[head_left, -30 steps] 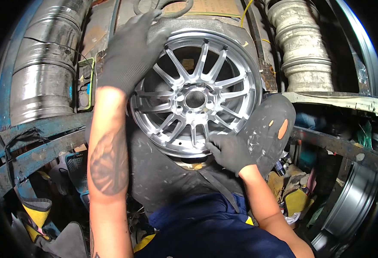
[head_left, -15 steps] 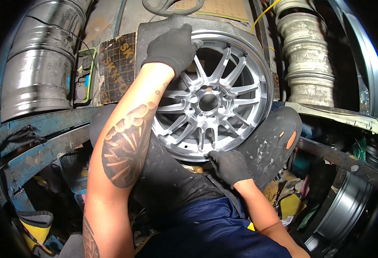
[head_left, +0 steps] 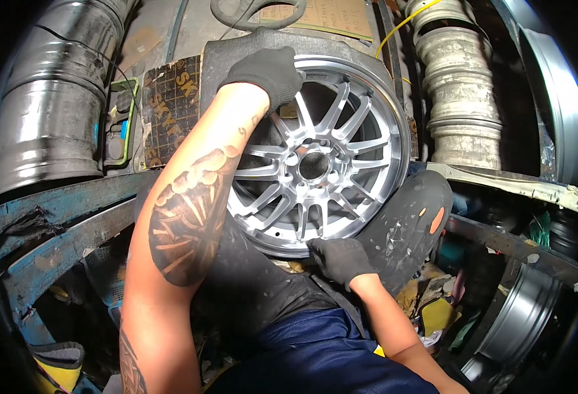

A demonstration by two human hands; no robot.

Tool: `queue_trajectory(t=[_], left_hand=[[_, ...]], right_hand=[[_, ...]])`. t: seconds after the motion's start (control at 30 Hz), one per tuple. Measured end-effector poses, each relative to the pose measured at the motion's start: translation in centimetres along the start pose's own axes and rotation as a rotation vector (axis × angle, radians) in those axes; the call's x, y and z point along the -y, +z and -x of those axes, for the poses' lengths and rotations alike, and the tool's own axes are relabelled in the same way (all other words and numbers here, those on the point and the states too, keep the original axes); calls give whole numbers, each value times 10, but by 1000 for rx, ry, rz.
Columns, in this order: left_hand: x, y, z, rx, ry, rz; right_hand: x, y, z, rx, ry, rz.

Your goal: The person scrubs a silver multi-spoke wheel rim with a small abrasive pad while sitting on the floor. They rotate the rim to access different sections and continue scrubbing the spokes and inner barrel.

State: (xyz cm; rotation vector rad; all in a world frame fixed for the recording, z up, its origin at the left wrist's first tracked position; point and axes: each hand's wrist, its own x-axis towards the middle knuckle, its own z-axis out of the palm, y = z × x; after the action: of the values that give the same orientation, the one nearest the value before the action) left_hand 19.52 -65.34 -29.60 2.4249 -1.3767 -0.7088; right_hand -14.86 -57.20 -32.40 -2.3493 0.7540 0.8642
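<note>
A silver multi-spoke alloy wheel rim (head_left: 366, 148) lies face up between my knees, on a dark grey mat (head_left: 220, 56) at its far side. My left hand (head_left: 263, 75), in a black glove, grips the rim's far left edge with its fingers curled; the fingertips are partly hidden. At the near edge, my right hand (head_left: 341, 258), also black-gloved, holds the lip with its fingers bent and drawn together. Its palm side is out of sight. The centre bore of the wheel is open, ringed by bolt holes.
Stacked metal rims stand on the left (head_left: 49, 125) and right (head_left: 463, 98). Blue metal frame bars (head_left: 72, 203) run beside my legs. A yellow cable (head_left: 394, 33) and a rubber ring (head_left: 289, 21) lie beyond the mat. Another silver rim (head_left: 519, 315) sits low at right.
The wheel sits slightly lower and farther left in the picture, as does the whole scene. My left thumb, earlier visible over the rim edge, is now tucked in. My right hand shifts slightly left along the lip.
</note>
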Motion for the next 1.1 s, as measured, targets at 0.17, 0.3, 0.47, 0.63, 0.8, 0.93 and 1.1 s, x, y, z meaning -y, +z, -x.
queue_trajectory(t=[0.17, 0.3, 0.47, 0.63, 0.8, 0.93, 1.1], left_hand=[[-8, -5, 4, -21, 41, -31], [-8, -7, 1, 34, 69, -24], [-6, -3, -4, 29, 84, -42], [-8, -1, -4, 7, 66, -75], [-7, -2, -7, -4, 102, -71], [-5, 0, -9, -33, 119, -73], [-5, -1, -8, 7, 131, -70]], right_hand=[[-1, 4, -2, 16, 10, -13], [5, 0, -3, 42, 56, 14], [15, -7, -4, 83, 45, 110], [15, -1, 0, 46, 32, 87], [12, -1, -5, 38, 76, 6], [11, 1, -4, 18, 75, -16], [16, 5, -6, 28, 75, 13]])
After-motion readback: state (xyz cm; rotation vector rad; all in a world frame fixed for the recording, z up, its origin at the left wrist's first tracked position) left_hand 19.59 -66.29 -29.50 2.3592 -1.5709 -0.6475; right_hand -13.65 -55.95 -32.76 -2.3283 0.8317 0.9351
